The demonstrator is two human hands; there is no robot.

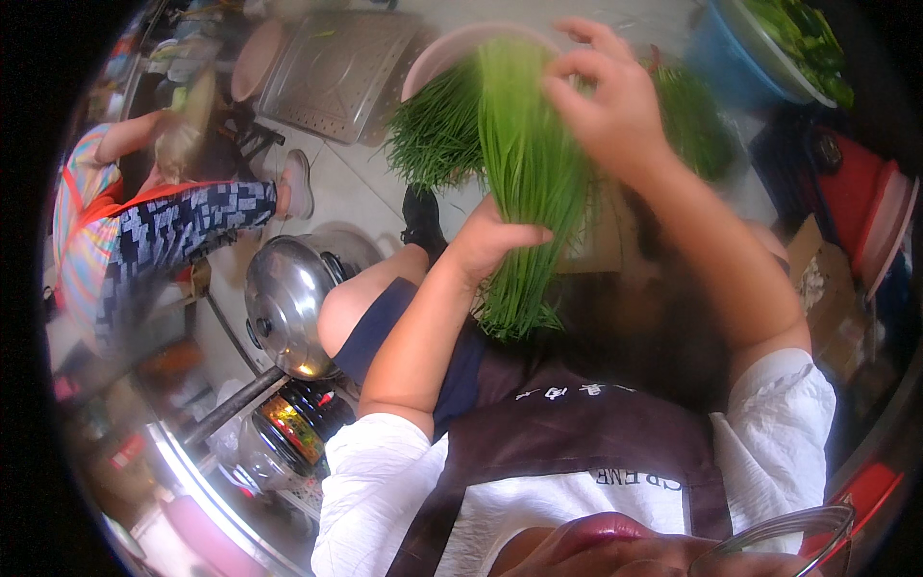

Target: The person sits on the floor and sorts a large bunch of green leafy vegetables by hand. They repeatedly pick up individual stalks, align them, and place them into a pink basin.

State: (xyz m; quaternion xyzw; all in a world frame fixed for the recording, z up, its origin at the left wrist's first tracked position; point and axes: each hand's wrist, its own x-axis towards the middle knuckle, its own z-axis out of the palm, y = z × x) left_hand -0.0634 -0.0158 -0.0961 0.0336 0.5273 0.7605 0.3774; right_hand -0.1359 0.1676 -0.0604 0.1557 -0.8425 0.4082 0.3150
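My left hand (pixel 497 241) grips a long bunch of green chives (pixel 530 144) around its lower middle, with the thumb across the front. The bunch stands roughly upright in the picture, its pale ends blurred at the top and its darker tips hanging above my lap. Beside the pale ends is my right hand (pixel 606 101), its thumb and forefinger bent near each other and other fingers raised. I see nothing held in it. Behind the bunch, more chives (pixel 440 122) hang over the rim of a pink basin (pixel 461 50). Another bunch of chives (pixel 689 119) lies to the right, partly behind my forearm.
A lidded steel pot (pixel 285 303) stands by my left knee. A perforated metal tray (pixel 339 72) lies on the tiled floor. A co-worker (pixel 166 209) sits at left, holding something blurred. At upper right, a blue basin (pixel 750 54) stands near green peppers (pixel 800 43).
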